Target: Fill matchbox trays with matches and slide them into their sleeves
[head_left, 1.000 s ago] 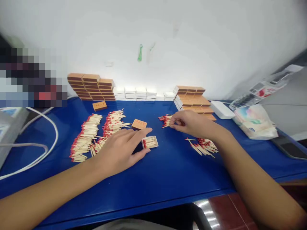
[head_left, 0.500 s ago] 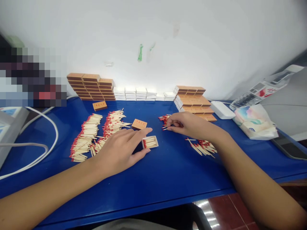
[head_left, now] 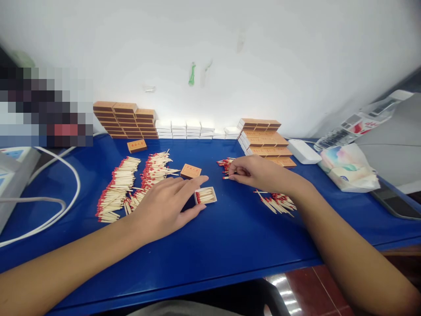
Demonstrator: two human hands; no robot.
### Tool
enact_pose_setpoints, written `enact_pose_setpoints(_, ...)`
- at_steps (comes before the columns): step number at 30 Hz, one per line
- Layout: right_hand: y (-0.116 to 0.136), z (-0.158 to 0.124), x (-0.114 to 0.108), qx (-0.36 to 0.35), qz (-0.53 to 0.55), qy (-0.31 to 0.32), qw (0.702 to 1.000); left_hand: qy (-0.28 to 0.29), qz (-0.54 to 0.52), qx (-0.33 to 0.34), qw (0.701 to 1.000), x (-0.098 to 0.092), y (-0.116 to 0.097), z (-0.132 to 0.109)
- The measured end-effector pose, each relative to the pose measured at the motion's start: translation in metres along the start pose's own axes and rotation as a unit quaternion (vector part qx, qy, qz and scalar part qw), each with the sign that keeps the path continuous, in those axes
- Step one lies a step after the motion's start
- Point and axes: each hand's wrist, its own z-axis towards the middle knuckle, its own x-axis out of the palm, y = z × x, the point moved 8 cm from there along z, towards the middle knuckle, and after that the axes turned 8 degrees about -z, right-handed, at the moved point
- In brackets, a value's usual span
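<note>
My left hand [head_left: 164,202] reaches around a small white matchbox tray [head_left: 215,196] holding red-tipped matches, with the thumb and index finger on either side of it. An orange matchbox sleeve [head_left: 191,171] lies just beyond those fingers. My right hand [head_left: 251,173] has its thumb and index finger pinched on a match [head_left: 225,177], whose red tip sticks out to the left. Beside these fingertips is a small pile of matches [head_left: 224,163], partly hidden by the hand. Another match pile [head_left: 278,204] lies below my right wrist, partly covered by the forearm.
Two large match heaps [head_left: 118,188] spread at left. Stacked brown matchboxes [head_left: 125,120], white trays [head_left: 187,129] and orange sleeves [head_left: 265,138] line the wall. White cables [head_left: 74,184] curl at left; a tissue pack [head_left: 348,169] and phone [head_left: 397,202] are at right.
Both hands stay almost where they were. The camera view shifts very slightly; the tray and piles look the same.
</note>
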Motion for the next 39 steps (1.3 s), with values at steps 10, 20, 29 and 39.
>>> enact_pose_setpoints(10, 0.063, -0.010, 0.006, -0.068, 0.128, -0.022, 0.989, -0.003, 0.000, 0.000, 1.000, 0.001, 0.002, 0.000)
enact_pose_setpoints(20, 0.043, -0.011, -0.013, -0.017, 0.062, -0.102, 0.993, 0.005, -0.004, -0.008, 1.000, 0.001, 0.003, 0.000)
enact_pose_setpoints(29, -0.012, -0.005, -0.020, 0.040, -0.034, -0.072, 0.996, 0.012, -0.007, -0.010, 1.000, 0.001, 0.002, 0.001)
enact_pose_setpoints(39, -0.010, -0.002, -0.007, 0.034, -0.012, -0.026, 0.999, 0.016, -0.001, -0.009, 1.000, 0.003, 0.002, 0.000)
